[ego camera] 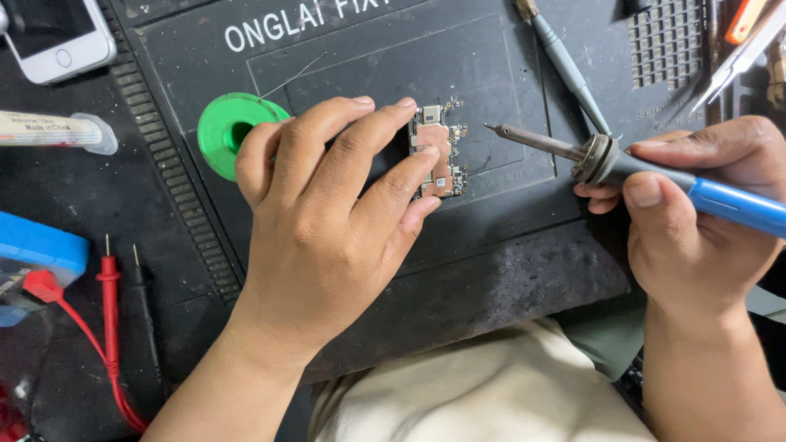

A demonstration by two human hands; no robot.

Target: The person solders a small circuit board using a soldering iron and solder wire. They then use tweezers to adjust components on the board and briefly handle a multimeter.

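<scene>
Looking down past our lap, we see both hands at work over the dark repair mat (491, 262) on the desk. Our left hand (327, 213) presses its fingertips onto a small circuit board (438, 151) near the mat's middle, pinning it flat rather than lifting it. Our right hand (696, 221) is clenched around the blue-handled soldering iron (622, 168), whose tip points left and hovers just beside the board, not yet touching. To do this well, we judge the board must stay pinned and the tip come in low and steady — fingers kept apart from the hot metal. Farther out lie a green solder spool (225, 135), red and black probe leads (109, 303) at left, a white phone (57, 37) and tweezers (737, 61) at the far corners.
</scene>
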